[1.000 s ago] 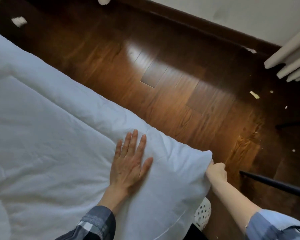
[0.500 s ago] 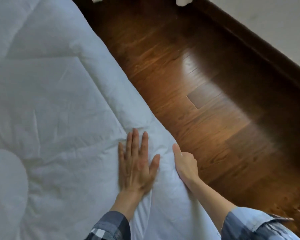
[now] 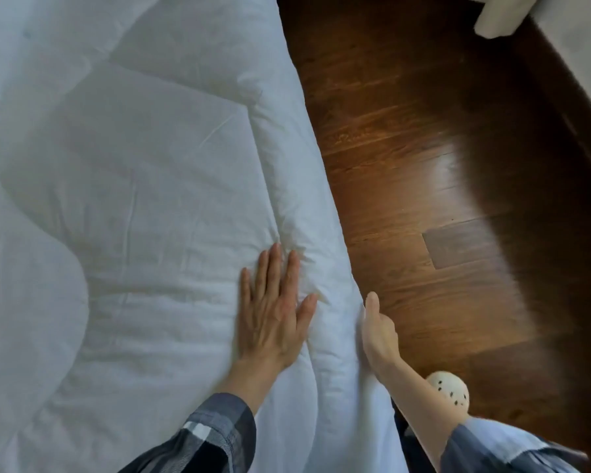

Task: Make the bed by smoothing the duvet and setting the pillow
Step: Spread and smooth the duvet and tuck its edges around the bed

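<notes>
A white quilted duvet (image 3: 144, 199) covers the bed and fills the left two thirds of the view; its right edge hangs over the side of the bed. My left hand (image 3: 273, 312) lies flat on the duvet near that edge, fingers straight and together, pressing down. My right hand (image 3: 377, 332) grips the hanging edge of the duvet from the side, thumb pointing up along the fabric and fingers curled behind it. No pillow is in view.
Dark wooden floor (image 3: 440, 199) runs along the right of the bed. A white slipper with dark dots (image 3: 449, 392) shows on the floor by my right forearm. A white curtain or fabric end (image 3: 495, 15) hangs at the top right beside a pale wall.
The view has swung left along the bed's side edge. My right hand moved from the duvet's corner to its side edge. My left hand stays flat on the duvet.
</notes>
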The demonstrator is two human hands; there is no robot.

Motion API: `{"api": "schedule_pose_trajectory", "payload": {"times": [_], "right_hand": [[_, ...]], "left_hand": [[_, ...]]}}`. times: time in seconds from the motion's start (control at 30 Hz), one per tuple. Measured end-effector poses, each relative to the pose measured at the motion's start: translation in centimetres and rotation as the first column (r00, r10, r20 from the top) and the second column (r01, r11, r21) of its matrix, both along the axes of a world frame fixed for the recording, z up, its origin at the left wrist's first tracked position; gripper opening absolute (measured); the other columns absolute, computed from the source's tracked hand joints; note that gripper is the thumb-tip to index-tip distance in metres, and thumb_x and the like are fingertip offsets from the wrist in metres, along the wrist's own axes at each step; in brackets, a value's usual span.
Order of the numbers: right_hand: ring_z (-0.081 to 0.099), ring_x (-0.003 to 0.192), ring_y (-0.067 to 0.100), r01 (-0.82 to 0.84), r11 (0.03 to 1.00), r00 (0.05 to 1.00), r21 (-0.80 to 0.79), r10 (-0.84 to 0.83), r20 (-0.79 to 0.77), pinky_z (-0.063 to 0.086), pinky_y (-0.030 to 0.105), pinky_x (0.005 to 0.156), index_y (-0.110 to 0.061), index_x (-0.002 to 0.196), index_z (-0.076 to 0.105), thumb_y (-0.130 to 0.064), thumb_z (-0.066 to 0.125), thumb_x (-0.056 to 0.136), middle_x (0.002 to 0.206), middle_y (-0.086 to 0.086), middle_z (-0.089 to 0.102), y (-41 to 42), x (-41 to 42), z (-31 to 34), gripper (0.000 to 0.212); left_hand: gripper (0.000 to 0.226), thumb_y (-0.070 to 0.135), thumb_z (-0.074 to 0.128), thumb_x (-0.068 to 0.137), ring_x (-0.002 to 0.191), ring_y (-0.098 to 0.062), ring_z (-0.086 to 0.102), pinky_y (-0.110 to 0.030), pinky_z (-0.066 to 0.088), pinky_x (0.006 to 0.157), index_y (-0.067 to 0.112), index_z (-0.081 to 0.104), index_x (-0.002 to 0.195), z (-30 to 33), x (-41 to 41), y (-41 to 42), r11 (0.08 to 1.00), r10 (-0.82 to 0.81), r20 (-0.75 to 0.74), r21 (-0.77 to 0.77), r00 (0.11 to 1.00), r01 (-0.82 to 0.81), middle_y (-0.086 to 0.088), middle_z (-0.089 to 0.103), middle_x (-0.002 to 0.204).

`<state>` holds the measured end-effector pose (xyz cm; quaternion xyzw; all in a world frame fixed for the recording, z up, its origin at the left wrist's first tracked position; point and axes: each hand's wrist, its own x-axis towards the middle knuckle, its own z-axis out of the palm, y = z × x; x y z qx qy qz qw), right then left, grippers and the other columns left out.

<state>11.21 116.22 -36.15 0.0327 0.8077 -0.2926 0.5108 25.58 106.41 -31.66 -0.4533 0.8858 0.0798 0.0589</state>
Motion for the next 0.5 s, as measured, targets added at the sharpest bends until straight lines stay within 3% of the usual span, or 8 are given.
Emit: {"api": "schedule_pose_trajectory", "payload": {"times": [0.13,0.3,0.37,0.5], "right_hand": [[0.059,0.109,0.032,0.015,0.994,0.999,-0.106,-0.01,0.04,0.042,0.048,0.104,-0.007,0.117,0.065,-0.073,0.022,0.089,0.112,0.009,0.066,-8.4,-0.8,0.5,0.084],[0.055,0.073,0.023,0.006,0.998,0.988,-0.066,-0.016,-0.153,0.044,0.04,0.079,-0.01,0.069,0.061,-0.061,0.03,0.096,0.077,0.006,0.062,-7.3,-3.4,-0.4,0.066],[0.055,0.071,0.023,-0.043,0.998,0.987,-0.037,0.037,-0.155,0.046,0.041,0.078,-0.01,0.069,0.063,-0.059,0.029,0.097,0.078,0.008,0.063,-6.7,-4.7,-0.8,0.066],[0.059,0.089,0.031,-0.182,0.982,0.974,0.056,0.188,-0.129,0.047,0.044,0.086,-0.005,0.096,0.067,-0.062,0.025,0.097,0.096,0.012,0.065,-7.2,-5.1,-1.0,0.071]], "left_hand": [[0.071,0.059,0.014,0.102,0.156,-0.02,-0.005,-0.051,0.006,0.125,0.023,0.004,0.162,0.0,-0.3,0.0,1.0,0.022,0.013,0.008,1.0,-0.022,-0.005,-0.001,0.17],[0.072,0.058,0.02,0.102,0.156,-0.025,0.006,-0.053,0.006,0.124,0.019,0.017,0.162,0.1,-0.7,-0.1,0.995,0.098,0.002,-0.025,0.995,-0.098,-0.009,0.008,0.169],[0.071,0.056,0.027,0.101,0.155,-0.03,0.011,-0.058,0.008,0.123,0.017,0.022,0.16,0.3,-1.2,-0.7,0.982,0.179,0.005,-0.058,0.984,-0.178,-0.013,0.011,0.168],[0.072,0.057,0.024,0.101,0.155,-0.033,0.01,-0.063,0.01,0.121,0.017,0.02,0.16,0.8,-1.8,-2.9,0.94,0.337,0.035,-0.057,0.941,-0.335,-0.016,0.011,0.168]]}}
